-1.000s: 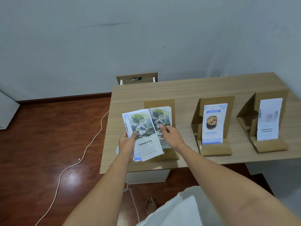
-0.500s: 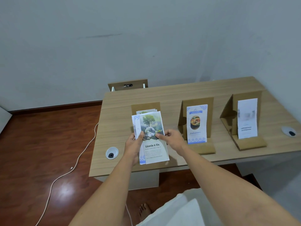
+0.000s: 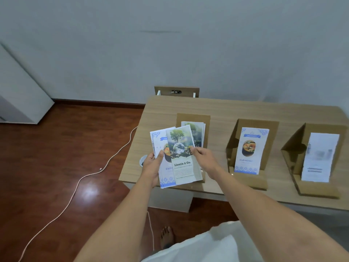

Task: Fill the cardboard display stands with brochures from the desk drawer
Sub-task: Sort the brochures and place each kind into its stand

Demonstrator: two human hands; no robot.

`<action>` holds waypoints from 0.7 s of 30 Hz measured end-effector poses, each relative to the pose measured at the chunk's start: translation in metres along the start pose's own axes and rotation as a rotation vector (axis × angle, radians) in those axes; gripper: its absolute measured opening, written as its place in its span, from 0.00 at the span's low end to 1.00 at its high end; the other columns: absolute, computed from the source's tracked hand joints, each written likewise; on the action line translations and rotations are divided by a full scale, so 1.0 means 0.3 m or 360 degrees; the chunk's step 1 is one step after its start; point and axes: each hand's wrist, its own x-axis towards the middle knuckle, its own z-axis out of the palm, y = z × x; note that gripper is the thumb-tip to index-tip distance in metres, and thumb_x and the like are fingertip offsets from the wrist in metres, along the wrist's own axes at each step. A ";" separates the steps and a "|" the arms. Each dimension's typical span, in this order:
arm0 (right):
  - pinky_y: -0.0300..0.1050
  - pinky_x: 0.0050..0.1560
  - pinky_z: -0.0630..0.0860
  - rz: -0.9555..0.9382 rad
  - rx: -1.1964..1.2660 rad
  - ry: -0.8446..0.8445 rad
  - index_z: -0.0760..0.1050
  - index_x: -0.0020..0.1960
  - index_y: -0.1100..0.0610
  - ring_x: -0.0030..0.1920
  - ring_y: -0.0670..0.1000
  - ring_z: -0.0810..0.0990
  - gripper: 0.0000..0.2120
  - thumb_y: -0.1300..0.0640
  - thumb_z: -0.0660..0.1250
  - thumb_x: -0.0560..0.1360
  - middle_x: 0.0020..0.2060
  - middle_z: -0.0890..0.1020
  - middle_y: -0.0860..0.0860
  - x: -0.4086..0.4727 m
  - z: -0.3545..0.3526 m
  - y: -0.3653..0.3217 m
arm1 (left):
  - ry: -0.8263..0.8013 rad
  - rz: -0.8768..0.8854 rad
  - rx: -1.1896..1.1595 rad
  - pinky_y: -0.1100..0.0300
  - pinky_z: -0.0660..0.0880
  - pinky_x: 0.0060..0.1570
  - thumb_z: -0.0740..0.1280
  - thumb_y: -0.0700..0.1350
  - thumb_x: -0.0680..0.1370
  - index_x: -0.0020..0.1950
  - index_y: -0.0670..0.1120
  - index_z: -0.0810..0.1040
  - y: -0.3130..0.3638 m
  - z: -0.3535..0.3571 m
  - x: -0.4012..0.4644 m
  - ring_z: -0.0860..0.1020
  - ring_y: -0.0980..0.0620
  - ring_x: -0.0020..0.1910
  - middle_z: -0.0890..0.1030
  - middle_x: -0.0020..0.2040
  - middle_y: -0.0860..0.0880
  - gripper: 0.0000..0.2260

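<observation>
Both hands grip a fanned stack of brochures (image 3: 177, 157) over the tabletop (image 3: 245, 110) edge, left hand (image 3: 152, 167) beneath, right hand (image 3: 203, 157) pinching the top tree-cover brochure; three cardboard stands (image 3: 193, 118) behind hold brochures.

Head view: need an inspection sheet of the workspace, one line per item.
Surface: light wooden desk, round cable port near its left edge, partly hidden by the left hand.
Job's things: three brown cardboard display stands; left stand holds tree-and-globe brochures, middle stand a blue-trimmed food brochure, right stand a white brochure.
Clutter: nothing seen.
Hands: left hand holds a fanned stack of brochures; right hand pinches the top Liceria & Co. brochure.
Cables: white cable trails across the floor.
Surroundings: grey wall, red-brown wooden floor, a bare foot.
</observation>
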 end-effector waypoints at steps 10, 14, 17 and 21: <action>0.46 0.41 0.70 0.0039 -0.0086 0.0115 0.82 0.43 0.65 0.39 0.53 0.78 0.22 0.45 0.65 0.80 0.44 0.85 0.64 0.140 0.240 -0.102 | 0.0291 0.0098 -0.0114 0.34 0.79 0.59 0.67 0.42 0.83 0.65 0.42 0.79 0.112 -0.292 0.053 0.84 0.37 0.57 0.85 0.60 0.39 0.11; 0.46 0.42 0.64 0.0169 -0.0112 0.0083 0.76 0.57 0.73 0.41 0.53 0.70 0.22 0.52 0.57 0.85 0.41 0.76 0.65 0.210 0.299 -0.116 | 0.0392 0.0063 -0.0110 0.32 0.77 0.62 0.66 0.43 0.84 0.62 0.44 0.79 0.150 -0.376 0.115 0.83 0.36 0.58 0.84 0.61 0.39 0.08; 0.48 0.41 0.62 0.0331 -0.0136 0.0038 0.74 0.56 0.71 0.39 0.56 0.69 0.17 0.58 0.54 0.84 0.42 0.72 0.58 0.264 0.336 -0.121 | 0.0436 0.0039 -0.0139 0.34 0.77 0.62 0.65 0.43 0.85 0.62 0.44 0.78 0.165 -0.424 0.166 0.83 0.37 0.56 0.84 0.61 0.39 0.08; 0.50 0.45 0.71 0.0422 -0.0080 0.0056 0.78 0.55 0.60 0.49 0.62 0.80 0.12 0.63 0.56 0.82 0.54 0.82 0.63 0.312 0.373 -0.115 | 0.0468 -0.0015 -0.0192 0.39 0.80 0.56 0.64 0.43 0.85 0.61 0.44 0.77 0.177 -0.465 0.225 0.84 0.40 0.48 0.84 0.58 0.40 0.07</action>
